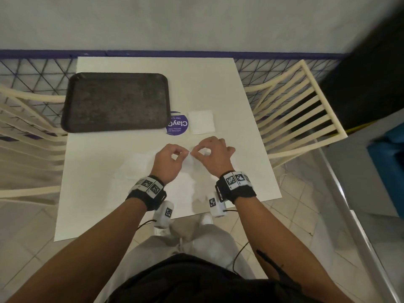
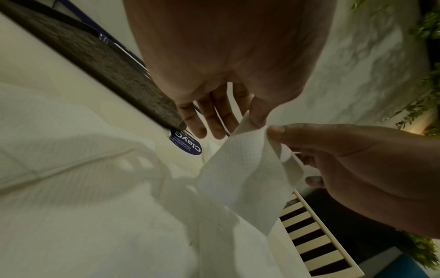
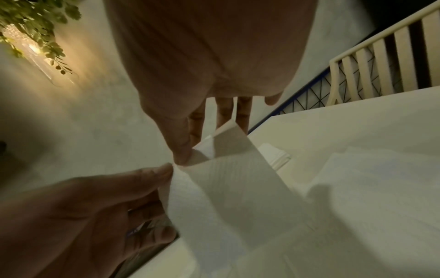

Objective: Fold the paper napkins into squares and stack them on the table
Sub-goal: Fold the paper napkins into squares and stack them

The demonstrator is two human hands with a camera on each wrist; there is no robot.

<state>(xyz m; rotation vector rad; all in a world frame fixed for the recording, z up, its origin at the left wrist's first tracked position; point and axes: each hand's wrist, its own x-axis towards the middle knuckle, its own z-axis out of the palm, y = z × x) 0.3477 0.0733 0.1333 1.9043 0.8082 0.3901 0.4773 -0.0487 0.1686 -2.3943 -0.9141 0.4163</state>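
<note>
A white paper napkin is lifted off the white table by its top edge. My left hand pinches that edge between thumb and forefinger. Right beside it, my right hand pinches the same edge. In the left wrist view the napkin hangs as a loose sheet from the left hand. The right wrist view shows the napkin partly doubled under the right hand. One folded napkin square lies just beyond the hands. More flat napkins lie at the left.
A dark empty tray sits on the far left of the table, next to a round purple sticker. Cream slatted chairs stand to the right and to the left. A wall and mesh fence run behind the table.
</note>
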